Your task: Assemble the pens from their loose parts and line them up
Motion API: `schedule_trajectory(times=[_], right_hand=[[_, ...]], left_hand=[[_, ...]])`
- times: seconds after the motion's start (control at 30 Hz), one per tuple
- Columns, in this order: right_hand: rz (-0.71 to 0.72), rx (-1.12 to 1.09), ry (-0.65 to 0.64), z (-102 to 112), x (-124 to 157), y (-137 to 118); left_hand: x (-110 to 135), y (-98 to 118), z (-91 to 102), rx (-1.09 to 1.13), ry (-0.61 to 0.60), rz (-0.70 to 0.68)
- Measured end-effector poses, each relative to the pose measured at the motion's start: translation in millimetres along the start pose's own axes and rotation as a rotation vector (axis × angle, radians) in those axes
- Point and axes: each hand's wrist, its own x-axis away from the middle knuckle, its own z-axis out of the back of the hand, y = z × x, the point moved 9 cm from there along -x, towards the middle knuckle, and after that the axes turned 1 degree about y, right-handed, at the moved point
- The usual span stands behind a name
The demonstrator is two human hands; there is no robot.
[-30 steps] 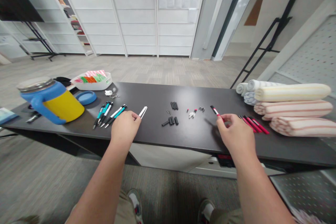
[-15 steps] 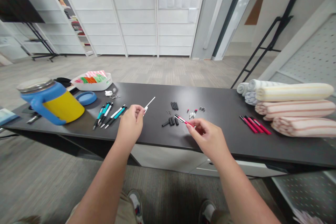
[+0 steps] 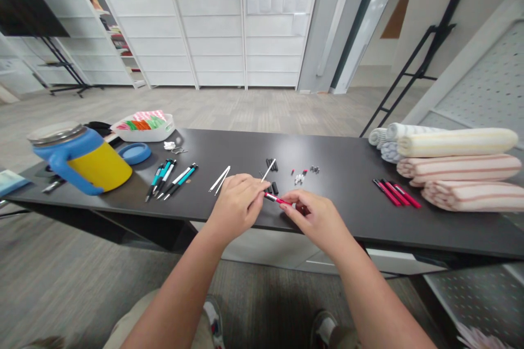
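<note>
1. Red pen barrel [image 3: 278,199] lies level between the two hands, above the near part of the table [image 3: 344,188]. The right hand [image 3: 313,211] pinches its red end with thumb and fingers; should that light pinch loosen, the barrel could roll or drop.

2. Thin and smooth, the white stick [image 3: 268,170] is gripped near its lower end by the left hand [image 3: 238,203], with most of its length free. If the hand twists, it could tilt, slip or catch on something.

3. Left fingertips are at the barrel's dark end; whether they grip it or only brush it, I cannot tell. A push there could turn the barrel within the right hand's hold.

4. Black tubes [image 3: 275,188] lie right beyond the fingers, partly hidden. A careless knuckle could set them rolling.

5. Small white pieces [image 3: 299,179] and metal bits [image 3: 314,169] lie loose, ahead of the right hand; a sweeping wrist could scatter them.

6. Two loose sticks [image 3: 220,179] lie next to the left hand, so drawing it sideways could drag them out of place.
</note>
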Motion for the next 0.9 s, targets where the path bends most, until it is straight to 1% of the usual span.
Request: schedule_trajectory(times=[0.17, 0.27, 0.43, 0.53, 0.73, 0.9], right_hand=[[0.000, -0.070, -0.023, -2.8, 2.5, 0.6], [0.005, -0.098, -0.019, -2.3, 5.1, 2.3], [0.140, -0.082, -0.031, -0.2, 5.9, -4.6], [0.173, -0.125, -0.058, 0.2, 4.1, -5.3], [0.249, -0.104, -0.120, -3.3, 1.1, -14.9], [0.257, -0.048, -0.060, -1.9, -1.3, -16.2]], left_hand=[[4.4, 10.4, -9.3, -0.074, -0.086, -0.095], [5.4, 13.1, -11.2, -0.099, -0.092, -0.124], [4.5, 23.0, -9.2, -0.115, -0.116, -0.190], [4.8, 29.3, -6.4, -0.108, -0.117, -0.238], [6.9, 29.6, -8.6, -0.091, -0.137, -0.244], [7.8, 29.2, -11.3, -0.093, -0.161, -0.240]])
